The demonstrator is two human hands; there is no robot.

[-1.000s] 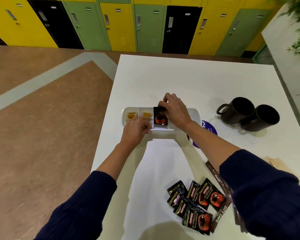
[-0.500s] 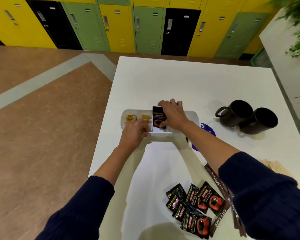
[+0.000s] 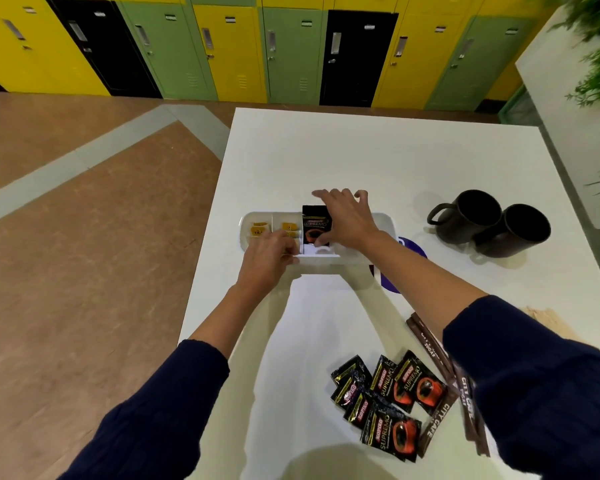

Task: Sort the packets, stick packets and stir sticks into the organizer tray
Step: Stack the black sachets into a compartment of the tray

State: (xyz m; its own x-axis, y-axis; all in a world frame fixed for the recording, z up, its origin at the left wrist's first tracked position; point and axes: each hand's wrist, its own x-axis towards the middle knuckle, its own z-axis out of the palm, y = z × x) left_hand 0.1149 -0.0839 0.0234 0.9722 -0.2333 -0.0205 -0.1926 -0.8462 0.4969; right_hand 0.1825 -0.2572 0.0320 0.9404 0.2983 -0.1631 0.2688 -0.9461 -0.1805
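Note:
A white organizer tray point(image 3: 383, 220) lies mid-table. Its two left compartments hold yellow packets point(image 3: 258, 230). A black Supremo coffee packet point(image 3: 315, 225) stands upright in the middle compartment. My right hand point(image 3: 347, 220) hovers over that packet with fingers spread, the thumb touching its lower right corner. My left hand point(image 3: 267, 261) is curled on the tray's front rim. Several more black packets point(image 3: 388, 400) lie in a pile near me, beside brown stick packets point(image 3: 433, 351). Wooden stir sticks point(image 3: 548, 318) show partly behind my right sleeve.
Two dark mugs point(image 3: 471, 216) point(image 3: 520, 230) stand touching at the right of the table. A purple disc point(image 3: 409, 251) lies under my right forearm. The table's left edge runs close to the tray. Lockers line the far wall.
My right hand has opened and lifted its fingers off the black packet, which now stands upright in the tray. The left hand has stayed on the tray's rim.

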